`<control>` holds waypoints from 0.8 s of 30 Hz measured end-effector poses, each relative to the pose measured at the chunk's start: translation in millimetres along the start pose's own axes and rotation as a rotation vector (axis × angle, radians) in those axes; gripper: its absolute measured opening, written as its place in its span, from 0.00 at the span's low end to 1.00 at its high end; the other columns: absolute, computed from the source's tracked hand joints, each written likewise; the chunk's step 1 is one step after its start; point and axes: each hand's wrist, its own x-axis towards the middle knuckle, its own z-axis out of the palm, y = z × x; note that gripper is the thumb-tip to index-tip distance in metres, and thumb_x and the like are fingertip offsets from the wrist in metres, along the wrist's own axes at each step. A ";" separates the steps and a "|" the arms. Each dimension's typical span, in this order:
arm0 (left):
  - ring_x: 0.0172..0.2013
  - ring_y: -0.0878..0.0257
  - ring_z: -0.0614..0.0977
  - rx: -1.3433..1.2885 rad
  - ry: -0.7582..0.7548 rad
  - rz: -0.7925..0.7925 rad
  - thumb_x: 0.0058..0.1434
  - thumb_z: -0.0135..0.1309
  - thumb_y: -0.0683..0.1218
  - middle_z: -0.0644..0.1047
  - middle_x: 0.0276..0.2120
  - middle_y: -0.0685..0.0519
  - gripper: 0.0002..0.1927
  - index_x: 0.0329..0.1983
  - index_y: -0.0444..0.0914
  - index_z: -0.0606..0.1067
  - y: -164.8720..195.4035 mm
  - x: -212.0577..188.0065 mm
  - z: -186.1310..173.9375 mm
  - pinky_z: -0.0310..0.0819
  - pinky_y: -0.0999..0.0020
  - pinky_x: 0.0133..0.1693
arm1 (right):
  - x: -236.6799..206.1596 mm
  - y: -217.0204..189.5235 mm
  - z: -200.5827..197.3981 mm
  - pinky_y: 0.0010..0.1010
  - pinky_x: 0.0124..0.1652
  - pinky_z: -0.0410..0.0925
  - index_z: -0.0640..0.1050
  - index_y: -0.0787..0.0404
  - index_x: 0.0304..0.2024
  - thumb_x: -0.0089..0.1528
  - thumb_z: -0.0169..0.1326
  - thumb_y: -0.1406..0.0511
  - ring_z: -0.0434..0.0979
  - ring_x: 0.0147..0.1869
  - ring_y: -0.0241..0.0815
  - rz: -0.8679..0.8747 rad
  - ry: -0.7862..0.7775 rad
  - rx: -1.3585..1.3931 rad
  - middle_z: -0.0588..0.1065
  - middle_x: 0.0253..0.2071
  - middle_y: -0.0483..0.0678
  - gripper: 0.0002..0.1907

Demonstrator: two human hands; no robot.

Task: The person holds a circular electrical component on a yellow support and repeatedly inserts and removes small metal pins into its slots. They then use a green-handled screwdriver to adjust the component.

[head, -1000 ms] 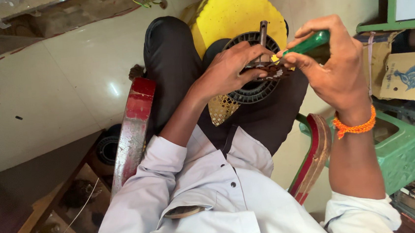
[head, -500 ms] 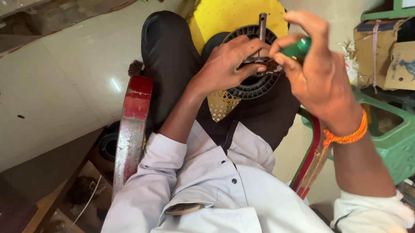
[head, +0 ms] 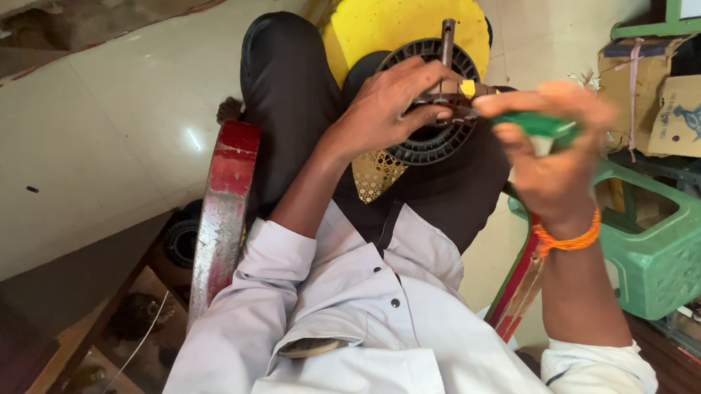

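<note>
Since the earlier frame, my right hand [head: 551,152] has swung its green-handled screwdriver [head: 538,124] rightward; left hand [head: 393,106] fingers clamp the black fan motor [head: 430,99] on my lap, steadying it.

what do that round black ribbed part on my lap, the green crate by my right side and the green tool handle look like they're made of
The round black part looks like moulded plastic: matte, with even ribs around its rim. The shaft sticking out of it looks like dull grey metal. The green crate looks like moulded plastic too, with a lattice wall. The green tool handle in the right hand seems glossy plastic, though motion blur leaves that open.
</note>
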 end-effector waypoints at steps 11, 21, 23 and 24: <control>0.46 0.54 0.81 -0.111 -0.019 -0.012 0.63 0.65 0.46 0.79 0.43 0.50 0.20 0.58 0.41 0.76 -3.5 -1.4 -1.8 0.75 0.59 0.48 | -28.6 18.7 3.8 0.24 0.41 0.65 0.75 0.68 0.60 0.70 0.58 0.56 0.70 0.40 0.32 0.432 0.273 0.141 0.78 0.52 0.50 0.24; 0.40 0.62 0.85 -0.206 -0.021 -0.374 0.63 0.60 0.42 0.83 0.39 0.50 0.14 0.51 0.36 0.77 20.7 4.2 4.4 0.78 0.68 0.46 | 9.1 51.2 -1.1 0.25 0.47 0.67 0.78 0.67 0.58 0.66 0.59 0.56 0.72 0.45 0.30 0.574 -0.194 0.227 0.78 0.41 0.43 0.25; 0.41 0.62 0.84 -0.234 -0.020 -0.379 0.64 0.59 0.41 0.83 0.39 0.50 0.13 0.51 0.36 0.75 23.6 5.0 4.9 0.78 0.67 0.46 | 16.0 48.2 -3.6 0.27 0.39 0.64 0.80 0.65 0.58 0.65 0.59 0.57 0.68 0.38 0.32 0.701 -0.272 0.238 0.75 0.35 0.43 0.23; 0.41 0.62 0.83 -0.249 -0.018 -0.388 0.64 0.59 0.40 0.83 0.39 0.49 0.13 0.51 0.36 0.75 24.6 5.9 6.2 0.78 0.66 0.46 | 19.1 46.1 -7.1 0.29 0.34 0.61 0.82 0.63 0.59 0.66 0.59 0.58 0.65 0.33 0.35 0.790 -0.297 0.229 0.73 0.32 0.44 0.23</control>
